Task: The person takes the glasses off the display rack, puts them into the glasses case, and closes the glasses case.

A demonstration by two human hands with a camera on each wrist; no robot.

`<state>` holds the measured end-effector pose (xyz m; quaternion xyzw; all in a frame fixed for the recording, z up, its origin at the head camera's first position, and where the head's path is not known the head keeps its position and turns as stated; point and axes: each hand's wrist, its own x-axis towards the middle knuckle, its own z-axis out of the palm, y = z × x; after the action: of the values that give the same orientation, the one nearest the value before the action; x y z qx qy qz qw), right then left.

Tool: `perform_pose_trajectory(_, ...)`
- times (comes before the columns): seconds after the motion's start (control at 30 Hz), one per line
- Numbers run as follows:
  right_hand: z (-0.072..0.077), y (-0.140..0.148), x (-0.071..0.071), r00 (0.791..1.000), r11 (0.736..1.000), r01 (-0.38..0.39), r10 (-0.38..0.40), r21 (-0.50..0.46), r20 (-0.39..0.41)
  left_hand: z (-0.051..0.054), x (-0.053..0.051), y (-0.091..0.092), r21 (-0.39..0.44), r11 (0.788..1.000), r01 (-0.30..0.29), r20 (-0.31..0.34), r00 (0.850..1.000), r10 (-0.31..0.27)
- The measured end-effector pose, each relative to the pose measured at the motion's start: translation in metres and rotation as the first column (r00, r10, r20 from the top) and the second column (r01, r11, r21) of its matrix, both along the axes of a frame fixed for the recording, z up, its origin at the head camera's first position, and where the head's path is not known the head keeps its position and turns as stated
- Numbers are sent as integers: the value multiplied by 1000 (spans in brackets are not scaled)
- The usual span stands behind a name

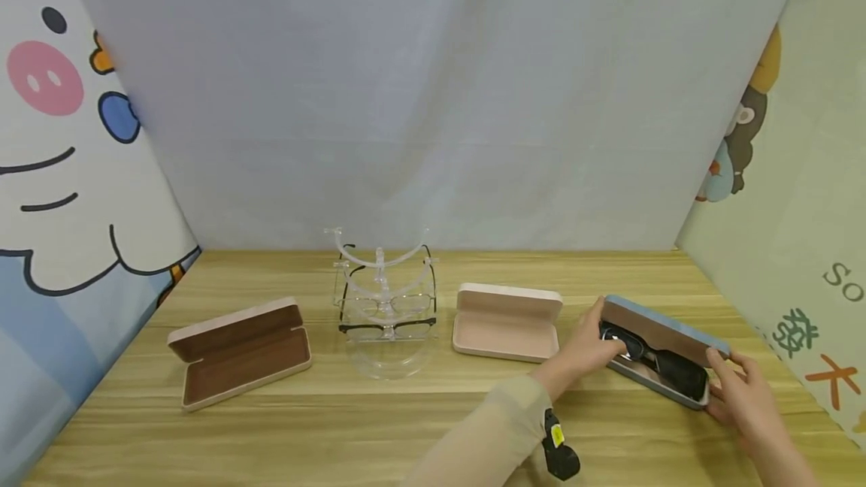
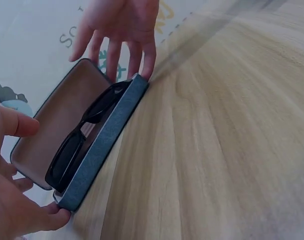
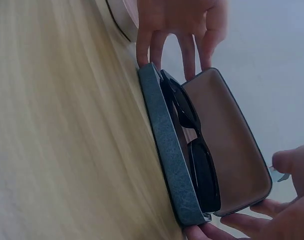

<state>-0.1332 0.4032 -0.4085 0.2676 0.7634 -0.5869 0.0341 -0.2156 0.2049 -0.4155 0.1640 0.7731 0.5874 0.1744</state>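
Note:
A blue glasses case (image 1: 666,322) stands open at the right of the table, its lining brown. Black sunglasses (image 1: 676,373) lie inside it, folded. At the case's left end is my left hand (image 1: 587,348), its fingers at the end and the thumb apart from the lid in the left wrist view. My right hand (image 1: 747,397) touches the opposite end, with fingers low by the base and the thumb near the lid's corner. In the right wrist view, the fingers of the left hand (image 3: 176,35) reach straight down to the case.
A pale case with pink lining (image 1: 507,325) stands open left of the blue one. Further left, a clear display stand (image 1: 387,367) bears glasses (image 1: 389,331). An open case with brown lining (image 1: 246,363) sits at the far left. Printed cloth hangs around the table.

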Motion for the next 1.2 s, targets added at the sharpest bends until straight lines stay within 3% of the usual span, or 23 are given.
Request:
perform_pose_trajectory(0.17,-5,3,-3,990,991,134,-133,12,-49,-3,-1,0,56,998,-23,26,999,22)
perform_pose_trajectory(0.27,-2,-2,-2,981,984,175,-176,-18,-78,-6,-1,-2,72,997,-29,13,1000,28)
perform_pose_trajectory(0.4,2,-8,2,981,984,172,-176,-51,-85,-8,-2,-2,107,993,-53,-5,999,54)
perform_pose_trajectory(0.67,-5,-17,9,961,971,235,-238,-35,-140,-7,4,4,64,988,-143,2,990,143)
perform_pose_trajectory(0.8,-5,-19,9,963,973,226,-229,-36,-139,-10,4,8,62,976,-207,-53,976,211)
perform_pose_trajectory(0.9,-5,-20,9,967,976,214,-217,-36,-133,-11,3,11,53,960,-277,-103,954,281)
perform_pose_trajectory(1.03,-6,-19,10,971,979,198,-203,-46,-130,-12,3,14,47,933,-357,-118,925,360)
perform_pose_trajectory(1.1,-7,-17,11,972,980,192,-197,-50,-131,-13,2,15,58,928,-369,-115,920,373)
perform_pose_trajectory(1.2,-8,-14,12,970,979,196,-202,-56,-138,-13,2,14,69,934,-350,-116,927,356)
